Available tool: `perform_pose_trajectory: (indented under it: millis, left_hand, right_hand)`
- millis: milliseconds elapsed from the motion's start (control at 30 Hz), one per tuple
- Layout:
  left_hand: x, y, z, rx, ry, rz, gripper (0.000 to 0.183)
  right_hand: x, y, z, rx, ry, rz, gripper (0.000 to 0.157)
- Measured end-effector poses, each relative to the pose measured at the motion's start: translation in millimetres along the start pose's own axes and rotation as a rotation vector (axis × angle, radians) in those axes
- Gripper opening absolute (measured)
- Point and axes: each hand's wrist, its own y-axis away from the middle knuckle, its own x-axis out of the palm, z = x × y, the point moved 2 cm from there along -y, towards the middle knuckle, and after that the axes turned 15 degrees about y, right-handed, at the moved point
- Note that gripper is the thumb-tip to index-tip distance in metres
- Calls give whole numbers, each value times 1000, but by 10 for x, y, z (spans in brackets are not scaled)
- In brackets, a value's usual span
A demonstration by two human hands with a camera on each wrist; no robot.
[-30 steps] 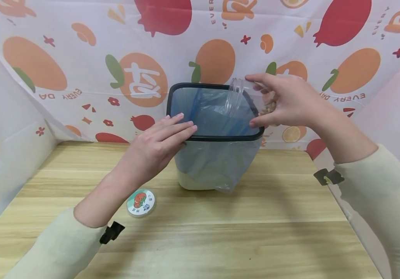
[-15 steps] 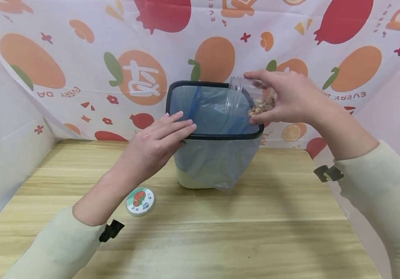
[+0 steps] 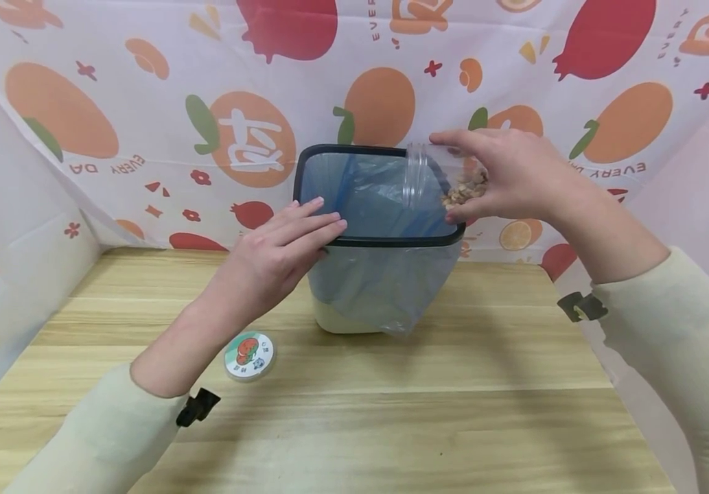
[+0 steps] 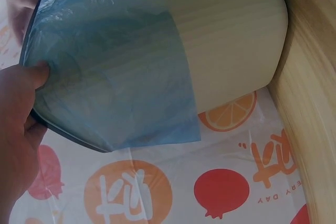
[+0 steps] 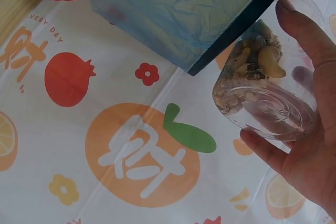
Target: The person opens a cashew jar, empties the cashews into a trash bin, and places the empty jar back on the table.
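A cream trash can [image 3: 337,317] stands on the table, with a blue plastic bag [image 3: 385,278] lining it and folded over its black rim [image 3: 397,242]. At the rim's left front corner is my left hand [image 3: 276,250]; in the left wrist view its thumb [image 4: 39,75] lies on the bag outside while fingers go over the edge. My right hand [image 3: 508,171] grips a clear plastic jar [image 3: 437,161] lying sideways, its mouth over the can's right side. Mixed nuts [image 5: 252,66], a cashew among them, sit inside the jar toward its base. The can's bottom is hidden.
A round lid [image 3: 250,356] with a tomato picture lies on the wooden table [image 3: 391,425], left of the can. Fruit-printed cloth [image 3: 317,89] hangs close behind the can and along the sides.
The nuts have slid a little along the jar and show more between my right fingers. The jar has tipped slightly, its mouth turning more edge-on. My left hand stays at the rim.
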Motion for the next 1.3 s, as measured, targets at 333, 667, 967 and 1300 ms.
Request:
perform_pose_trajectory:
  millis: [333,667,967,1300]
  left_hand:
    - [12,10,3,5,-2,-8,52]
    - [12,22,21,1,-2,-11,51]
    - [18,20,13,11,4,-18,54]
    - [8,21,10,9,13,-26,54]
  right_hand:
    - [-9,-12,4,-15,27,-8,97]
    - [-15,-46,38,-19,40,-2,99]
    - [-6,-59,44,-20,59,19,100]
    - [-43,-92,91,-38,97,4,100]
